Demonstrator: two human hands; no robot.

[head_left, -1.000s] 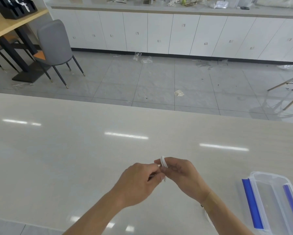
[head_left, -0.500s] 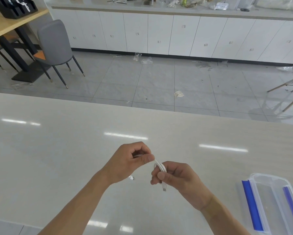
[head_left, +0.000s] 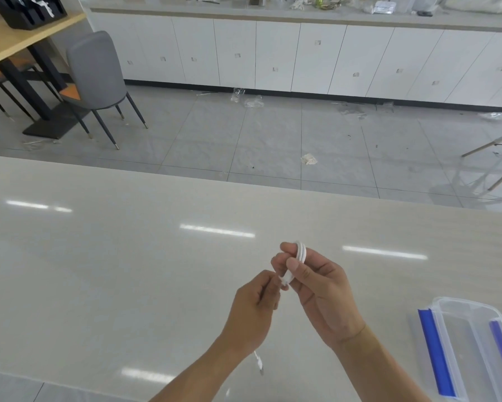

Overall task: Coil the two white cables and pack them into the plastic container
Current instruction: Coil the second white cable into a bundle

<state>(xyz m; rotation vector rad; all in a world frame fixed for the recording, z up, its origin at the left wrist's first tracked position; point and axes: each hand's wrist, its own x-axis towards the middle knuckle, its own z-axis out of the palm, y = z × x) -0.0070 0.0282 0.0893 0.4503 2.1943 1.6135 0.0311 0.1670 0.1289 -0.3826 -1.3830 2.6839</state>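
Note:
My right hand (head_left: 321, 288) grips a small coil of white cable (head_left: 299, 252), its loops showing above my thumb and fingers. My left hand (head_left: 255, 306) sits just left of it, fingers pinched on the cable's end by the coil. A loose cable end with a plug (head_left: 258, 362) dangles below my left wrist, over the pale table (head_left: 113, 271). The clear plastic container (head_left: 473, 349) with blue clip strips lies at the right, near the table's front edge. Only one cable shows clearly.
The table's far edge runs across the middle of the view, with tiled floor beyond. A grey chair (head_left: 96, 82) and a wooden desk (head_left: 17, 39) stand far left. White cabinets (head_left: 302, 53) line the back wall.
My left hand has come back down and right from its raised position and now meets the coil. My right hand has lifted slightly, and the coil shows more loops.

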